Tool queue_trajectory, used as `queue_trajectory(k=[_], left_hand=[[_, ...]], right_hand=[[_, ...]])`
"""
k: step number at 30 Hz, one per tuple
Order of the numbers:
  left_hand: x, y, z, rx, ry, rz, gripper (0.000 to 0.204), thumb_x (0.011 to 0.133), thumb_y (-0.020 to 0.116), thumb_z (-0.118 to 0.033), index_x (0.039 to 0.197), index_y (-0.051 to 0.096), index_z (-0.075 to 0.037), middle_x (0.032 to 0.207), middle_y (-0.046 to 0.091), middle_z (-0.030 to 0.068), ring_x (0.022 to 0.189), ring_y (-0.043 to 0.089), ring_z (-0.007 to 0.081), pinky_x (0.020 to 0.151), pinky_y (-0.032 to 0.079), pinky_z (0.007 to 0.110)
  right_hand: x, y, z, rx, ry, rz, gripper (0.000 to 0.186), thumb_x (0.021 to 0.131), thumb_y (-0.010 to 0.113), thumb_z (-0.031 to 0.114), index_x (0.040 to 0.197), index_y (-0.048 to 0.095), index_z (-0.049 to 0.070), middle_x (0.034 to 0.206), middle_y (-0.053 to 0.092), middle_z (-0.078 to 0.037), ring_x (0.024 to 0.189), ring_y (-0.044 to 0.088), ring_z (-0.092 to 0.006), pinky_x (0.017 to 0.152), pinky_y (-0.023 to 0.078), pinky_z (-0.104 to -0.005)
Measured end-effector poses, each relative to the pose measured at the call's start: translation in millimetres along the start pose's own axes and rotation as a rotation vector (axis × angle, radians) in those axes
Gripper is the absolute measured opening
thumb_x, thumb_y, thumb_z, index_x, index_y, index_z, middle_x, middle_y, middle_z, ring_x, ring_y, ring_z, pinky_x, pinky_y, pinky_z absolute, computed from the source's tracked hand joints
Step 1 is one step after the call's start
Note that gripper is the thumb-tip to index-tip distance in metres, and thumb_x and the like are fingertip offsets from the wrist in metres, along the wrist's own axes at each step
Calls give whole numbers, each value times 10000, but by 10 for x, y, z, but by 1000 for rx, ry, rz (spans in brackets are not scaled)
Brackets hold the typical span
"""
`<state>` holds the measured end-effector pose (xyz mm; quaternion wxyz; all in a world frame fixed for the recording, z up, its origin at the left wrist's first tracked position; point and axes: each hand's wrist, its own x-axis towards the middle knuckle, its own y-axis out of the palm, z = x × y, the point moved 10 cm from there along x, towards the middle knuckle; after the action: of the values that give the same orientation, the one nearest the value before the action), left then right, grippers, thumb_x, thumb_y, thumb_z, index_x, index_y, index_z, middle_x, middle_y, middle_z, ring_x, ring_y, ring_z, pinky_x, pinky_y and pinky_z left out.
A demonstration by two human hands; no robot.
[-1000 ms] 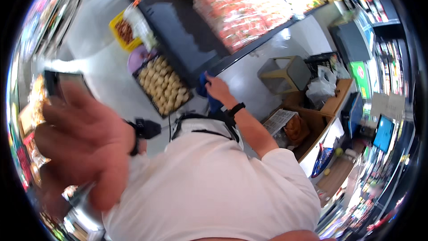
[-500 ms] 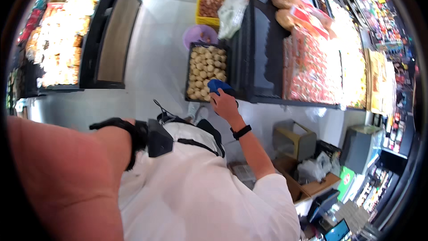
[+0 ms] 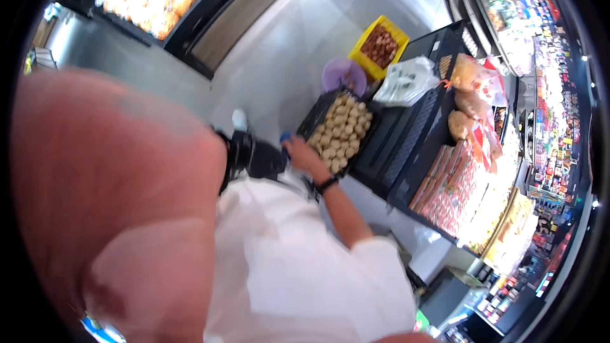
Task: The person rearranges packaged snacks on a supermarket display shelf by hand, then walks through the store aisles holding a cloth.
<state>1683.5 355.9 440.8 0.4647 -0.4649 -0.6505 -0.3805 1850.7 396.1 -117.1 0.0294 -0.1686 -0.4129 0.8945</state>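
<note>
My left hand [image 3: 127,197] and arm fill the left side very close to the camera, blurred; its fingers cannot be made out. A black strap with a bulky dark object [image 3: 260,155] shows beside it. My right hand [image 3: 304,155], wearing a black wristband, is closed on a small blue item [image 3: 286,138] near my waist. Just beyond it is a black crate [image 3: 311,121] full of round, pale tan items, at the side of a dark display stand [image 3: 381,165].
A purple basin [image 3: 332,75], a yellow crate [image 3: 365,35] of brown items and a white bag [image 3: 403,79] lie past the black crate. Bagged goods [image 3: 451,178] top the stand at right. Another display case [image 3: 229,32] stands at upper left; my white shoe [image 3: 239,121] shows below it.
The view has swung, shifting the crates and stand about. My left arm has come closer to the camera. My right hand, still on the blue item, now sits nearer my waist.
</note>
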Motion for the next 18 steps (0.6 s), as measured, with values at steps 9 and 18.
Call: queue_trajectory(k=[9,18], left_hand=[[-2357,-2307,2105,839,-1012,222,599,737,619,14,1304,468,-109,1280,494,117,1141,500,299,954,404,361],[-3830,-3193,3194,482,-1379,-151,523,768,692,-32,1251,499,-83,1159,587,176,1064,591,292,856,490,389]], right_hand=[[2588,-1546,928,379,-182,-144,438,671,630,-56,1069,487,59,1039,519,-179,992,519,-395,883,445,-403],[3934,-2650,1306,294,-453,-352,584,720,706,-11,1247,459,43,1153,522,-212,1105,511,-425,916,452,-468]])
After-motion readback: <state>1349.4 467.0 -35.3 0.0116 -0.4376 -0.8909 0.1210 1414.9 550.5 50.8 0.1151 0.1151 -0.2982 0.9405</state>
